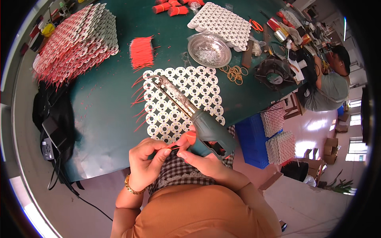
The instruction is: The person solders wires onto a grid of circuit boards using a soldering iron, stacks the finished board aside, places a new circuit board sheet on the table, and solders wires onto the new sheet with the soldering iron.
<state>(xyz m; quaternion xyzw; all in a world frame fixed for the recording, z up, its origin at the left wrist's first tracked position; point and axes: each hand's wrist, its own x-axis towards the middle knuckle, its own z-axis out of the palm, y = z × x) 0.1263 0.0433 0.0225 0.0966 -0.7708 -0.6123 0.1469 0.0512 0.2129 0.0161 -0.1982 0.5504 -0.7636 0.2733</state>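
Observation:
My left hand (145,160) pinches a short red wire (171,146) between thumb and forefinger, close to my body. Fingertips of my right hand (206,163) meet the wire's other side; something orange (191,137) covers its forefinger tip. That same hand also carries a dark green soldering gun (210,129), whose long metal tip points up and left. Beneath the tip lies a panel of round white circuit boards (192,80) in rows. Several red wires (139,104) stick out from the panel's left edge.
A bundle of red wires (141,52) lies beyond the panel. Stacked wired boards (79,43) rise at far left, more white boards (222,23) at the back. Nearby are a metal bowl (209,49), rubber bands (235,74) and a fan (274,73). A person (331,85) sits at right.

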